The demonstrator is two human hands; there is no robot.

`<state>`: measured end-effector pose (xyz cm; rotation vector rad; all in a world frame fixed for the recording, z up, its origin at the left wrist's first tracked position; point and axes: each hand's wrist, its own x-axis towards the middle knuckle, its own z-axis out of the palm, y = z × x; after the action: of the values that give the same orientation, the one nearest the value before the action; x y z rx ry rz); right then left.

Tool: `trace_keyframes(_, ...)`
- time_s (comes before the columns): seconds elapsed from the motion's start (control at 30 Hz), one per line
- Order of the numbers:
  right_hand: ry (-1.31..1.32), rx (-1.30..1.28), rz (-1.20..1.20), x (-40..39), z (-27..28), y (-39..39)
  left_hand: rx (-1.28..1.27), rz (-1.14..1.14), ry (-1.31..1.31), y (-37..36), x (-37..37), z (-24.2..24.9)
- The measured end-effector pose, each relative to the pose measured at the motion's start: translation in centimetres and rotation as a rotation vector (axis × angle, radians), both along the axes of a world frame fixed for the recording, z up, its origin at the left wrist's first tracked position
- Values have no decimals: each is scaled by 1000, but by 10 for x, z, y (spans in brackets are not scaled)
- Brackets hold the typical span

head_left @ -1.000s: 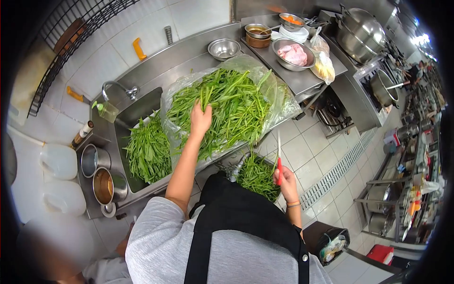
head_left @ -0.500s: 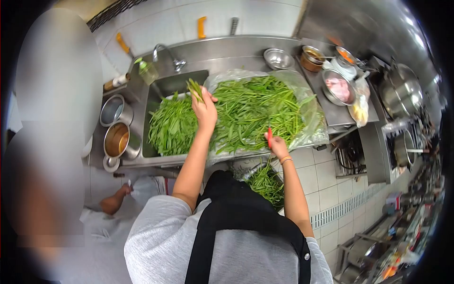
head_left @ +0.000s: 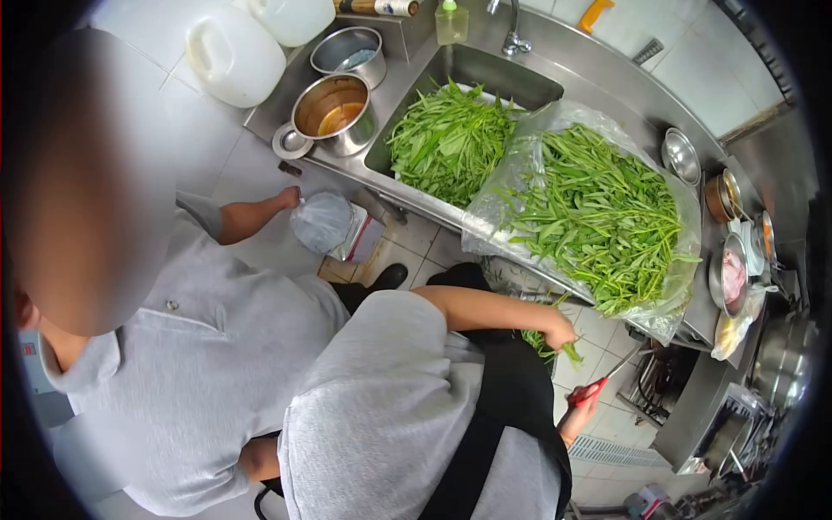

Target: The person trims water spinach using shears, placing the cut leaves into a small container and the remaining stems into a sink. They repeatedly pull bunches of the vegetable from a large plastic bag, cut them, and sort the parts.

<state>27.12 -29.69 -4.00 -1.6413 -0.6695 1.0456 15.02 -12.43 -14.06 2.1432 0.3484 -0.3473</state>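
Observation:
My left hand (head_left: 559,333) is closed around a small bunch of leafy green stems (head_left: 572,353), in front of the black apron, past the counter's front edge. My right hand (head_left: 579,416) grips red-handled scissors (head_left: 593,389), blades pointing up and away, a short way from the left hand. A large heap of long-leaved greens (head_left: 598,217), which look like water spinach, lies on a clear plastic sheet or bag (head_left: 494,212) on the steel counter. Another pile of greens (head_left: 452,143) fills the sink (head_left: 542,85). Below my left hand, more greens (head_left: 536,342) show partly, near the floor.
A co-worker stands close on my left, one hand (head_left: 289,198) at a tied plastic bag (head_left: 322,221). Steel pots (head_left: 334,117) and white jugs (head_left: 234,56) stand left of the sink. At right are a bowl of raw meat (head_left: 733,276) and a steel bowl (head_left: 680,156).
My view has turned. My left hand has come from above the sink greens to before my body, still holding stems. The right hand and scissors have moved off the heap. The co-worker fills more of the view.

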Motion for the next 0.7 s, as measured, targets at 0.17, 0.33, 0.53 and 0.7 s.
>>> trace_keyframes(0.17,-8,-156,-87,14,-16,-49,195,-140,49,-51,36,-44)
trace_keyframes(0.33,8,-136,-125,18,-35,-76,290,-73,2,-48,17,-10)
trace_keyframes(0.53,112,-41,-175,-1,-36,-75,251,568,-749,20,-40,96)
trace_keyframes(0.7,40,-37,-113,-18,-32,-34,731,1091,-639,112,-79,109)
